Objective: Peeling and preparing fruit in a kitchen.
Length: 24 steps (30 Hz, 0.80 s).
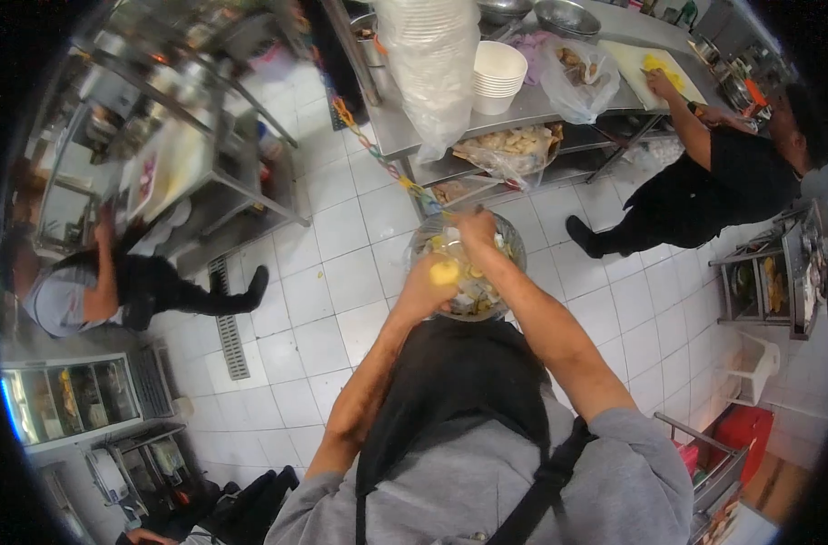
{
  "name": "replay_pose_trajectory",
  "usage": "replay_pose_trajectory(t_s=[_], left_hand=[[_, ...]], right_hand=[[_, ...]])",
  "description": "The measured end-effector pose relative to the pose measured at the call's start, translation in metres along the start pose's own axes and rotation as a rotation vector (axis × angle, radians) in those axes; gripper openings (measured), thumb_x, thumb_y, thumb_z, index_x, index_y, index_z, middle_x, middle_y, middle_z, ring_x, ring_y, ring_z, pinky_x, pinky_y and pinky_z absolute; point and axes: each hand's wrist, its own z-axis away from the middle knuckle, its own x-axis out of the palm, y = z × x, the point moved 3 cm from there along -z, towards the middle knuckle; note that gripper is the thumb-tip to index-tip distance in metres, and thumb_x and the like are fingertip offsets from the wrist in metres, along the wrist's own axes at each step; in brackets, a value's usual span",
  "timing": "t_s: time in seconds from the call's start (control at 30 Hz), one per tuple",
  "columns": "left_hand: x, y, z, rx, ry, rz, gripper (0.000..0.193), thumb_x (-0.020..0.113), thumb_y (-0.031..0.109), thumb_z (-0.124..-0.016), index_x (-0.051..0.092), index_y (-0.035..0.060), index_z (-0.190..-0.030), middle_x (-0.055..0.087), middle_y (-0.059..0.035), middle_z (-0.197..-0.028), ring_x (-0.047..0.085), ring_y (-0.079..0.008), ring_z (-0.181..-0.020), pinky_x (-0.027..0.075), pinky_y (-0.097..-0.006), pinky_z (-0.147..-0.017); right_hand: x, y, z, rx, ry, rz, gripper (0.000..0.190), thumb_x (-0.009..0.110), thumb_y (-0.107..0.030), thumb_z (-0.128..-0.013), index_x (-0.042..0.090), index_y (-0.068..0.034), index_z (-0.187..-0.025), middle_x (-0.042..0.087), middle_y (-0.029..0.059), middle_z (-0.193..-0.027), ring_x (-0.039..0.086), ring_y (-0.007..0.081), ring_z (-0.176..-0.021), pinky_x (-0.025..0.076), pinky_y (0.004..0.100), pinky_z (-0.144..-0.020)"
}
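My left hand [433, 281] grips a round yellow piece of food [444, 272], perhaps a peeled potato, over the near left part of a plastic-lined bin [516, 248]. My right hand [477, 228] is curled above the far side of the same bin; what it holds is too small and blurred to tell. Pale and yellowish scraps [479, 296] lie inside the bin, below both hands. A colourful plastic chain [380, 157] runs from the upper left down to the bin's far edge.
Ahead stands a steel table [448, 136] with stacked white tubs [497, 78] and a plastic bag [581, 82]. On the right a co-worker [720, 163] cuts yellow food on a white board [618, 65]. Another person [101, 293] stands left, near a floor drain [230, 327].
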Motion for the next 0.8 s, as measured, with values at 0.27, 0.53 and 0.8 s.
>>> replay_pose_trajectory(t_s=[0.27,0.53,0.8], left_hand=[[-0.004,0.009,0.003,-0.006,0.061,0.135,0.058,0.067,0.002,-0.073,0.035,-0.0076,-0.120,0.056,-0.0137,-0.095,0.060,-0.0173,-0.071,0.052,-0.0280,-0.055],[0.000,0.004,-0.003,-0.047,0.003,0.050,0.053,0.064,0.002,-0.072,0.038,-0.0081,-0.116,0.058,-0.0127,-0.089,0.060,-0.0173,-0.068,0.050,-0.0276,-0.055],[0.013,0.007,0.004,0.052,0.060,0.146,0.049,0.065,0.008,-0.069,0.049,-0.0025,-0.114,0.061,-0.0093,-0.085,0.059,-0.0139,-0.060,0.048,-0.0260,-0.049]], right_hand=[[-0.020,-0.033,0.021,0.037,0.064,0.002,0.041,0.048,-0.025,-0.087,0.060,0.014,-0.092,0.064,0.0273,-0.093,0.063,0.0349,-0.088,0.045,0.0419,-0.077],[0.004,-0.053,0.073,-0.101,-0.053,0.159,0.043,0.053,-0.027,-0.086,0.056,0.016,-0.093,0.063,0.0274,-0.092,0.063,0.0334,-0.086,0.047,0.0421,-0.073],[-0.036,0.012,-0.030,-0.240,0.212,0.128,0.039,0.052,-0.025,-0.086,0.057,0.014,-0.092,0.062,0.0307,-0.088,0.062,0.0404,-0.086,0.047,0.0451,-0.076]])
